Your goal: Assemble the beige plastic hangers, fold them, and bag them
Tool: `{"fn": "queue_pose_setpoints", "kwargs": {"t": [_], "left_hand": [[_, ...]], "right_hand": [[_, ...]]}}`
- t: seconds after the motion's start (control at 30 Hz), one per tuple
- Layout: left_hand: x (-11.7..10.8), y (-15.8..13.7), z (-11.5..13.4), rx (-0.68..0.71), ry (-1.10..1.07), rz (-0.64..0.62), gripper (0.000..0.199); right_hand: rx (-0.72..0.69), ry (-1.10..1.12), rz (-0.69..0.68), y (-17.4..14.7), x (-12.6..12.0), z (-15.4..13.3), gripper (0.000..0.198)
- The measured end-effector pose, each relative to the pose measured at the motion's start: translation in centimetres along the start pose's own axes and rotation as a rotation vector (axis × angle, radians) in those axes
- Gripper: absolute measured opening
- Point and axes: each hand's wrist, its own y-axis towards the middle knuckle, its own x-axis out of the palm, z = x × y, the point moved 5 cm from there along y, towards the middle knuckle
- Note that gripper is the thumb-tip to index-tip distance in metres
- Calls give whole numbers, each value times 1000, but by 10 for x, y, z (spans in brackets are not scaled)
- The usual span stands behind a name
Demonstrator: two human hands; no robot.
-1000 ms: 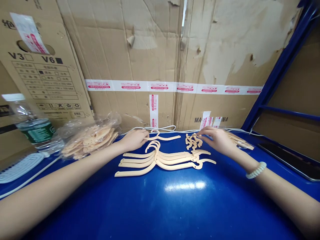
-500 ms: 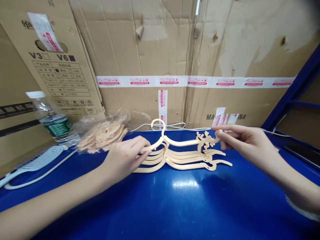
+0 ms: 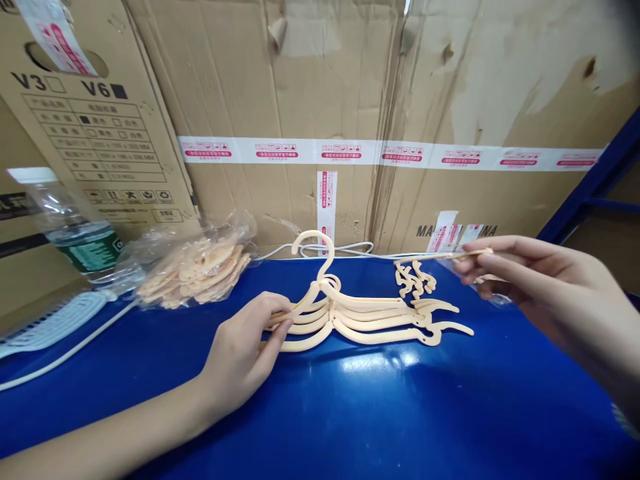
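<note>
While a water bottle point(image 3: 93, 252) stands at far left near bagged flat pieces point(image 3: 197, 270), the left hand point(image 3: 245, 350) pinches a cream clothes hanger point(image 3: 357, 302) just by stacked hangers point(image 3: 377, 338) on the blue table point(image 3: 325, 427); past small curved pieces point(image 3: 416, 283), the right hand point(image 3: 555, 287) pinches a slim piece point(image 3: 435, 256).

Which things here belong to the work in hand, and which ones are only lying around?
Likely job things:
Cream hanger with curved hook, in left hand
Thin cream strip, in right hand
Other cream hangers, overlapping, on the blue table
Small pile of curved cream pieces
Clear bag of flat cream pieces

Likely just lying about:
Clear plastic bottle with green label
White brush with oval head
</note>
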Motion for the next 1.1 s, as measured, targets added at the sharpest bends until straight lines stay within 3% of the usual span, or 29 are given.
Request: {"fn": "queue_pose_setpoints", "kwargs": {"t": [0.1,0.23,0.37,0.53,0.67,0.77,1.0,1.1], "left_hand": [[3,-2,0,24,-54,-43,14],[7,-3,0,34,-103,-89,16],[9,-3,1,49,-88,-113,18],[8,-3,1,42,-101,-135,18],[8,-4,-1,13,-120,-143,17],[8,-4,-1,-5,-125,-148,16],[8,-1,-4,-47,-153,-162,13],[7,-1,-5,-55,-158,-154,12]], "right_hand": [[55,31,-27,-2,8,13,33],[158,38,-219,-10,32,35,36],[154,40,-269,-16,43,43,38],[241,158,-269,-20,47,50,65],[397,306,-299,-24,53,60,38],[445,365,-275,-25,55,63,32],[319,284,-182,-17,47,64,32],[333,258,-198,-16,46,66,33]]}}
